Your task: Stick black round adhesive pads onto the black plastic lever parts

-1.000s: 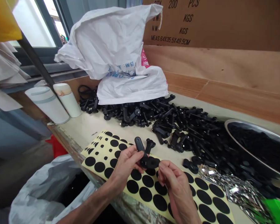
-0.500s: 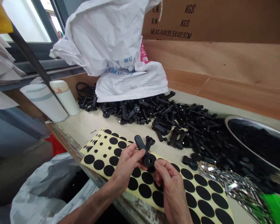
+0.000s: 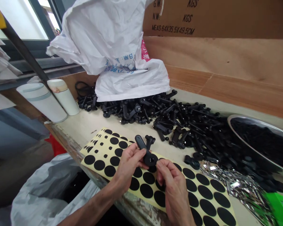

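Note:
My left hand [image 3: 128, 164] pinches a black plastic lever part [image 3: 144, 152] by its shaft, holding it just above a yellow sheet of round black stickers [image 3: 141, 179]. My right hand [image 3: 173, 188] is closed, with its fingertips pressed against the round end of that same part. Both hands hover over the near edge of the table. A second small black part [image 3: 150, 140] lies just behind the held one.
A large heap of black plastic parts [image 3: 179, 122] spreads across the table under a white sack [image 3: 113, 47]. A metal bowl [image 3: 254, 125] of black pieces sits at the right, shiny metal clips [image 3: 238, 185] in front. Two white cups [image 3: 52, 97] stand left; a plastic-lined bin [image 3: 44, 191] below.
My right hand has moved up to the part's round end; the black disc seen at its fingertips a second ago now sits against the part. The view shifted slightly.

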`<state>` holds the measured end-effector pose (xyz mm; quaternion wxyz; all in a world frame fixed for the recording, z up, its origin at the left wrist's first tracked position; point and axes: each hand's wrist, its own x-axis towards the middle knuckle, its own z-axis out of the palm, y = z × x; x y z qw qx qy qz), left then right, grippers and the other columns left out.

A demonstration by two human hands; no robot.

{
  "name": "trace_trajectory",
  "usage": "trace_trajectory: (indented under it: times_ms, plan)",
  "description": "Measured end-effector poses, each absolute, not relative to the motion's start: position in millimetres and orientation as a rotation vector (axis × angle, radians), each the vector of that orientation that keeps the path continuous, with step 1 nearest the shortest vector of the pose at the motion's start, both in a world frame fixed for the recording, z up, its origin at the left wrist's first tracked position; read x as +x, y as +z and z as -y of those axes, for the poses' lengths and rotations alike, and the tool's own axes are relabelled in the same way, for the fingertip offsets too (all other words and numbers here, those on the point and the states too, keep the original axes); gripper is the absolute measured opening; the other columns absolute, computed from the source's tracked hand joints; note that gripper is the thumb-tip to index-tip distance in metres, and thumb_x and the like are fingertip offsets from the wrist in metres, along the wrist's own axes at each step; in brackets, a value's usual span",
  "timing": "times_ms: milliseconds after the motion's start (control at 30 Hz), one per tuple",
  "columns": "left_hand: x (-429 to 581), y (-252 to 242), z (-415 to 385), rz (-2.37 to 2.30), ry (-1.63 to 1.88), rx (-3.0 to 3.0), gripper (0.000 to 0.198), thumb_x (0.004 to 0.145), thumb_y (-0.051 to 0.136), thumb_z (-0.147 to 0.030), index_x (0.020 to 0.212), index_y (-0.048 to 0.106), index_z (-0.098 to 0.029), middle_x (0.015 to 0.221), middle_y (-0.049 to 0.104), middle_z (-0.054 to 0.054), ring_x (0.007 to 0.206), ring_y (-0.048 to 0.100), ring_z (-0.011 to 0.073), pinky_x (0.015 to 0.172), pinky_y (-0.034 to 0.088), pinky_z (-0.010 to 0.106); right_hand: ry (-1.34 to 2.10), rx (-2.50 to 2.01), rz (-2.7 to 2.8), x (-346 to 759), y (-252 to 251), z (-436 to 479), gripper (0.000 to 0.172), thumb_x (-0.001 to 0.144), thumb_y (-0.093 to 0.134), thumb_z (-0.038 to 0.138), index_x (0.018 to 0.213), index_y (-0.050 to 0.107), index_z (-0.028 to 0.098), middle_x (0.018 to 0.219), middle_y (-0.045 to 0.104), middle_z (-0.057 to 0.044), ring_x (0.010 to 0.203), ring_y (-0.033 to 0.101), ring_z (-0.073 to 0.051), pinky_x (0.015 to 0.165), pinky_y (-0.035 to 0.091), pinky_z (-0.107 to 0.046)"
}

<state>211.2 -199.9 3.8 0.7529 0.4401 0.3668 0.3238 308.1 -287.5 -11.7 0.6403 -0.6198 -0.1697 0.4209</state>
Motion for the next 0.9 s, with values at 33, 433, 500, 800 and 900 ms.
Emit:
trace_trajectory:
  times_ms: [33,433,500,800,900]
  plan:
    - [211.6,3.7,200.3,-0.798,0.705,0.958,0.022,0.083,0.062,-0.035,0.092,0.06,-0.015,0.085,0.067,0.006,0.07,0.061,0.0138,0.06,0.052,0.022,0.965,-1.431,0.388,308.1,-11.3,286.8,0.033,0.079,0.067,0.046,0.064,0.055,0.019,0.053,0.039,0.005,0.053,0.028,-0.01,0.048,0.024,-0.024]
    - [211.4,3.4,200.2,-0.792,0.689,0.942,0.021,0.085,0.06,-0.034,0.093,0.059,-0.014,0.086,0.066,0.006,0.071,0.062,0.014,0.061,0.053,0.023,0.97,-1.485,0.357,309.0,-15.0,284.3,0.032,0.077,0.068,0.046,0.066,0.056,0.019,0.051,0.041,0.005,0.052,0.028,-0.011,0.048,0.024,-0.024]
    - [211.6,3.3,200.0,-0.781,0.696,0.944,0.022,0.084,0.061,-0.034,0.093,0.06,-0.014,0.089,0.067,0.007,0.072,0.062,0.0141,0.061,0.053,0.023,0.972,-1.497,0.344,308.6,-14.6,284.2,0.032,0.077,0.068,0.047,0.066,0.056,0.019,0.051,0.041,0.005,0.052,0.029,-0.011,0.048,0.024,-0.024]
    - [211.8,2.4,200.0,-0.787,0.707,0.926,0.023,0.082,0.064,-0.035,0.094,0.063,-0.015,0.088,0.067,0.007,0.073,0.062,0.0146,0.062,0.053,0.023,0.941,-1.503,0.337,308.2,-14.9,283.8,0.032,0.075,0.07,0.046,0.065,0.057,0.019,0.051,0.04,0.005,0.05,0.03,-0.01,0.046,0.026,-0.023]
    - [211.9,2.6,200.0,-0.785,0.707,0.914,0.024,0.081,0.065,-0.035,0.093,0.063,-0.015,0.09,0.068,0.007,0.073,0.063,0.0151,0.062,0.053,0.023,0.937,-1.502,0.336,308.7,-16.8,283.1,0.031,0.075,0.069,0.046,0.065,0.057,0.019,0.051,0.04,0.005,0.05,0.03,-0.01,0.046,0.026,-0.023]
